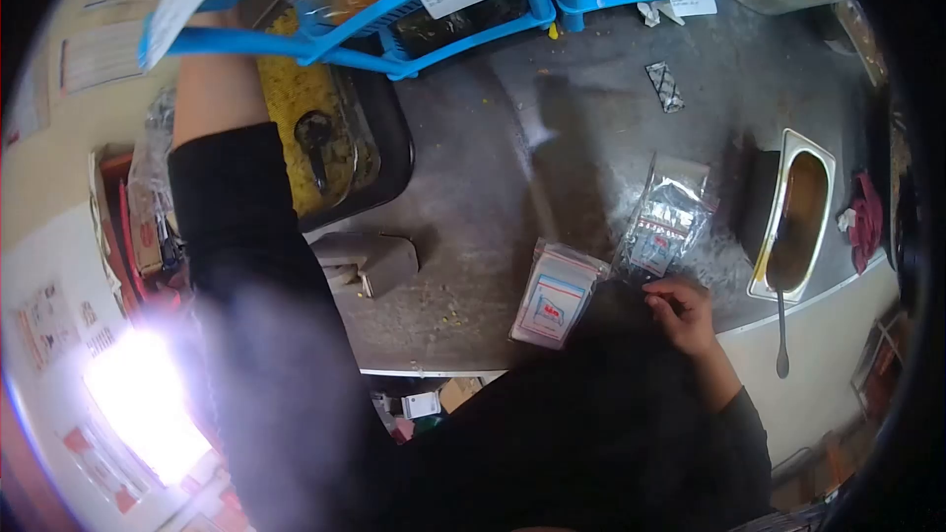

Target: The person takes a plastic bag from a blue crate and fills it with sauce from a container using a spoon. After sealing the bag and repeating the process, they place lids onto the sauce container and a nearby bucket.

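Note:
My left forearm reaches up at the left, and its hand is hidden behind a blue basket [286, 45]. Beside that forearm is a black tray [396, 143] of yellow food [301, 89] with a dark ladle [315, 143] in it. My right hand [682, 313] is at the table's near edge, fingers loosely curled, thumb and index apart, with nothing visible between them. Just above it lies a clear plastic packet [665, 222] with a printed label. To its left is a stack of clear printed bags [557, 298].
A metal container [803, 207] of brown sauce stands at the right, with a spoon [781, 335] sticking out over the edge. Near it lies a dark red cloth [866, 222]. A small patterned sachet [665, 87] lies farther back. A grey metal holder [370, 264] sits below the tray.

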Demonstrator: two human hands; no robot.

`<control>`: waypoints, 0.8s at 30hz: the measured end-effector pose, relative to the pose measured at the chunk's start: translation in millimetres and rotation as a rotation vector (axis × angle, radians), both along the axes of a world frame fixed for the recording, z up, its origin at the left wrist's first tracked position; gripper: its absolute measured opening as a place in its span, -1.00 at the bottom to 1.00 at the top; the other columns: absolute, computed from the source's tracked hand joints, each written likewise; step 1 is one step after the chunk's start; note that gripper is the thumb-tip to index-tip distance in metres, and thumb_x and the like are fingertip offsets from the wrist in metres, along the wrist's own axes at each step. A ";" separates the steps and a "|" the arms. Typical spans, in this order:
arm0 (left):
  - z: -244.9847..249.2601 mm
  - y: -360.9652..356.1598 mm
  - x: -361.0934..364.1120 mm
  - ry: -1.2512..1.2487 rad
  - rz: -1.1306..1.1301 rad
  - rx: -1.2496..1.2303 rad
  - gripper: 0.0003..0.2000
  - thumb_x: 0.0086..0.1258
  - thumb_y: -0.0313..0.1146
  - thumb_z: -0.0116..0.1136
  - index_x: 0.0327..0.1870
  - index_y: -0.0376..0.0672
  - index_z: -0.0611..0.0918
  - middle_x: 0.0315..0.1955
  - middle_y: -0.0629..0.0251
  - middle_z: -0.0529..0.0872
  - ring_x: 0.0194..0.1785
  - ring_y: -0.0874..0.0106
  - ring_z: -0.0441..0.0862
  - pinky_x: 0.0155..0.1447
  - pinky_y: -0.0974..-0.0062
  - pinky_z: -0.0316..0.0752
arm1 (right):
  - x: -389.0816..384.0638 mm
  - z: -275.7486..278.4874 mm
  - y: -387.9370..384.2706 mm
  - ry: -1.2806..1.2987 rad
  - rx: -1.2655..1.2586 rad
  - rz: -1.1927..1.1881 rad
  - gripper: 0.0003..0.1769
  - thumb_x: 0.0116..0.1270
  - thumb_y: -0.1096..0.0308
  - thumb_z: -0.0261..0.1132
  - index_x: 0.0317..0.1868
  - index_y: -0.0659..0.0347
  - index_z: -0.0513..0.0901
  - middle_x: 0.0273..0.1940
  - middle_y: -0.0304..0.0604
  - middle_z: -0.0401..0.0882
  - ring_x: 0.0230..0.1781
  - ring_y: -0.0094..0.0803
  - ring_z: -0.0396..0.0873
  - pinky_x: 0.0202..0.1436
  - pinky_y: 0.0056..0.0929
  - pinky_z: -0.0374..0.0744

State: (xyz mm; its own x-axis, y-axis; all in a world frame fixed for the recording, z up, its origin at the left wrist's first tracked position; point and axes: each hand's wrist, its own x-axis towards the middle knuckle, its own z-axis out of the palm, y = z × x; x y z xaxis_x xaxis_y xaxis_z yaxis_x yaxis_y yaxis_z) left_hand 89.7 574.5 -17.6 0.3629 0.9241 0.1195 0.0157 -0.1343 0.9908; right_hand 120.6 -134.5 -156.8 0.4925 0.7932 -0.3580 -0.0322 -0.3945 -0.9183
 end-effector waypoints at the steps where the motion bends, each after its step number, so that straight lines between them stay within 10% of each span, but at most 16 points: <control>1: -9.1 9.8 4.9 0.024 -0.003 0.003 -0.72 0.42 -0.31 0.25 0.00 -0.33 0.59 -0.19 0.21 0.70 -0.18 0.44 0.67 -0.11 0.51 0.65 | 1.2 0.5 1.3 -0.044 0.005 0.005 -0.82 0.21 0.60 0.36 -0.16 0.25 0.72 -0.39 -0.16 0.66 -0.46 -0.47 0.61 -0.38 -0.53 0.53; 24: -60.2 47.6 18.3 0.388 -0.006 0.123 -0.73 0.42 -0.30 0.26 -0.05 -0.32 0.61 -0.22 0.23 0.70 -0.23 0.49 0.64 -0.14 0.55 0.60 | 4.3 8.8 14.1 -0.104 0.033 0.006 -0.89 0.19 0.52 0.36 -0.25 0.28 0.73 -0.42 -0.13 0.65 -0.43 -0.38 0.62 -0.36 -0.49 0.54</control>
State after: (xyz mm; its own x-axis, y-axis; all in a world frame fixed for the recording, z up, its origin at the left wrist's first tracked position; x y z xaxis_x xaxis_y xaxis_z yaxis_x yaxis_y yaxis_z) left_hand 107.9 622.1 -77.8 0.4084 0.9091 0.0824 0.3841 -0.2530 0.8879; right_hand 124.9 -120.4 -148.0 0.5211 0.8067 -0.2789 0.0662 -0.3639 -0.9291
